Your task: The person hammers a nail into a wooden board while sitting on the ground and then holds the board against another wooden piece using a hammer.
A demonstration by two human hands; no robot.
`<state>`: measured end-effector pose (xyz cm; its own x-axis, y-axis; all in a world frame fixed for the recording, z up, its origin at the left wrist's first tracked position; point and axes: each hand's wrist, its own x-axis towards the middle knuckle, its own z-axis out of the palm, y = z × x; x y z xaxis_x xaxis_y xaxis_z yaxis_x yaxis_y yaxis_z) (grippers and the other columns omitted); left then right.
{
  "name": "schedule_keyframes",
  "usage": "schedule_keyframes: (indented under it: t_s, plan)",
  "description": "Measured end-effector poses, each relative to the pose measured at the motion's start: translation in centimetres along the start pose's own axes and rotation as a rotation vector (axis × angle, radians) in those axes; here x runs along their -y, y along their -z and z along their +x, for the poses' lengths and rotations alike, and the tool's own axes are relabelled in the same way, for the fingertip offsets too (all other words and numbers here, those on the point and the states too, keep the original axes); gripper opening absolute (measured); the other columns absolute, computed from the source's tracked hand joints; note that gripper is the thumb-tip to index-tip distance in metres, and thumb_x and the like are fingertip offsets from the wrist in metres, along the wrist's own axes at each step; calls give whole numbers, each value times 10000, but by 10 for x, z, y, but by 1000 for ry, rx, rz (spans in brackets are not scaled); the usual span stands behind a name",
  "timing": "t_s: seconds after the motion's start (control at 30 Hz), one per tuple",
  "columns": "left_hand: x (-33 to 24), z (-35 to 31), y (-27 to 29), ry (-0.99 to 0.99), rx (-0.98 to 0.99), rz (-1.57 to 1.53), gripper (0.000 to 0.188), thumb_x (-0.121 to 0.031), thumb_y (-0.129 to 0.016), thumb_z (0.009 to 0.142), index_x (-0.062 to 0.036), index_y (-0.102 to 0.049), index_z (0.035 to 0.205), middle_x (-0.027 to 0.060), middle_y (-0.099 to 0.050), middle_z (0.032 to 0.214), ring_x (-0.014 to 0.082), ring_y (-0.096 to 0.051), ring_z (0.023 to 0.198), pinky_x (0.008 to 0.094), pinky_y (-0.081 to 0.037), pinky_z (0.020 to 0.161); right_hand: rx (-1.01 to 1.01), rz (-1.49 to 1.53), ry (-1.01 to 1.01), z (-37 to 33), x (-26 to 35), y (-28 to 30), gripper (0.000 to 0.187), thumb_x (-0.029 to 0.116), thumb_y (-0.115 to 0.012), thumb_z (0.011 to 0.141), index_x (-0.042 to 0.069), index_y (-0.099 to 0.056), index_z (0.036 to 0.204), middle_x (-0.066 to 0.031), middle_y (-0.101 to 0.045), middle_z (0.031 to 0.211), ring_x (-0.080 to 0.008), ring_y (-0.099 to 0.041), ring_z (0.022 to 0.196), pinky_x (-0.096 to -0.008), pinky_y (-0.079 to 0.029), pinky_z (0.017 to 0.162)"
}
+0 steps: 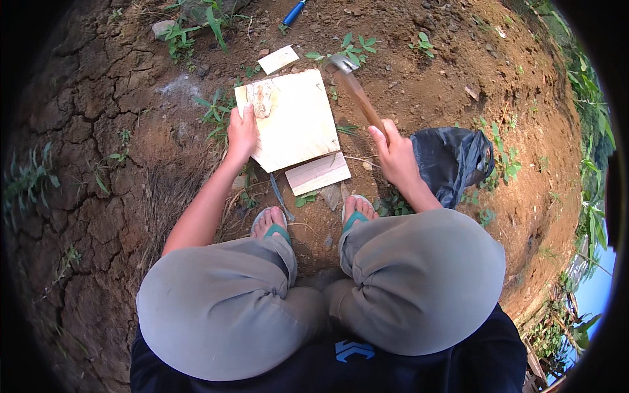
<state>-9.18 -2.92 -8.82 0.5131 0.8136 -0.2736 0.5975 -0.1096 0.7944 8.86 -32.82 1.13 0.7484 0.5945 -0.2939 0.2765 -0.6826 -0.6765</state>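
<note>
My left hand grips the left edge of a square, pale wooden board, its thumb lying on the top face; the other fingers are hidden behind the edge. A rough brown patch marks the board near its upper left corner. In my right hand is a claw hammer, held by its wooden handle. Its metal head points away from me, just off the board's upper right corner. Close to the board's near edge lies a smaller plank. Beyond the far edge rests another small wooden piece.
A black plastic bag sits on the soil by my right forearm. Farther off lies a blue-handled tool, partly cut off by the frame. A stone and small green plants dot the ground. My sandalled feet flank the near plank.
</note>
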Motion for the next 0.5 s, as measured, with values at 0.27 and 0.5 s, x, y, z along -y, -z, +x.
schedule_keyframes:
  t_s: [0.27,0.5]
  plan:
    - [-24,0,-10,54,64,-50,490,-452,-477,1077,30,-559,1120,227,-682,1058,341,-671,989,453,-499,872,35,-135,-52,0,-33,-31,281,361,-544,1053,93,-522,1132,-299,-675,793,-543,-651,826,-631,-488,661]
    - [-13,1,-2,30,43,33,483,-445,-479,1077,26,-556,1150,237,-680,1082,360,-673,1016,451,-500,897,-22,125,14,-6,-13,-12,297,352,-543,1064,65,-522,1140,-262,-639,712,-508,-656,749,-553,-475,619]
